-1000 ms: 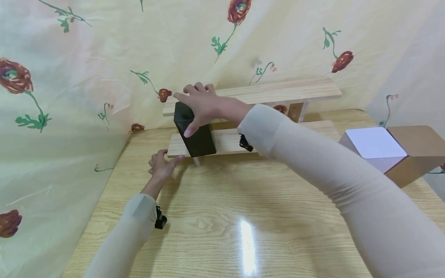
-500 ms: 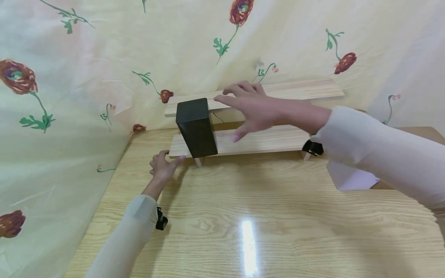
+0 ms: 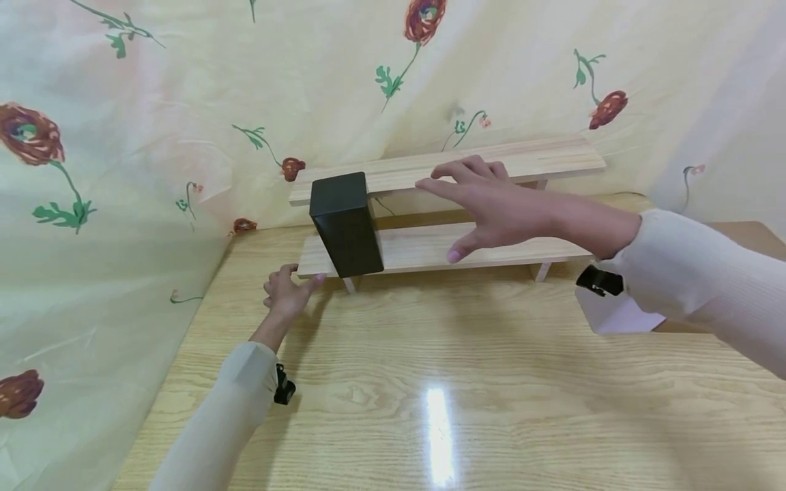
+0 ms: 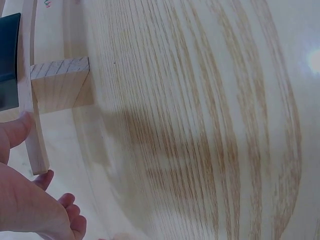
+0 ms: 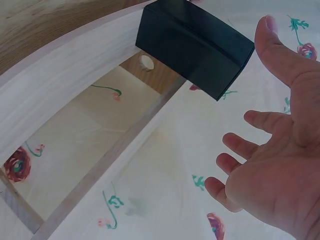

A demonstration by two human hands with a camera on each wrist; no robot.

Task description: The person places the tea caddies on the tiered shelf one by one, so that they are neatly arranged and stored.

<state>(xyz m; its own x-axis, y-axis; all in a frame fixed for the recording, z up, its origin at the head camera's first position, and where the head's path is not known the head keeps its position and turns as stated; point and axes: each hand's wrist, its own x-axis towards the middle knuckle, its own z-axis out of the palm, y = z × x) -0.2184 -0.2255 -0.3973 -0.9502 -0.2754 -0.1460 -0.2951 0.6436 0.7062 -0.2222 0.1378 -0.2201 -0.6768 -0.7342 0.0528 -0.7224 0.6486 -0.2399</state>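
A black box [image 3: 346, 225] stands upright near the left end of the lower board [image 3: 424, 247] of a two-tier wooden shelf. My left hand [image 3: 287, 293] holds that board's left end; in the left wrist view the thumb [image 4: 19, 129] lies on one face and a fingertip touches by the end. To the right of the box, my right hand [image 3: 500, 208] hovers in front of the shelf with fingers spread and nothing in them. The right wrist view shows a gap between its fingers and the black box [image 5: 195, 47].
The shelf's upper board [image 3: 491, 160] runs along behind, close to the flowered wall covering [image 3: 344, 75]. On the right, a white box [image 3: 617, 314] and a brown box [image 3: 746, 235] are partly hidden by my right sleeve. The wood-grain table [image 3: 368, 382] extends in front.
My right hand has let go of the black box and moved right, away from it. The box stays where it was on the lower board. My left hand has not moved.
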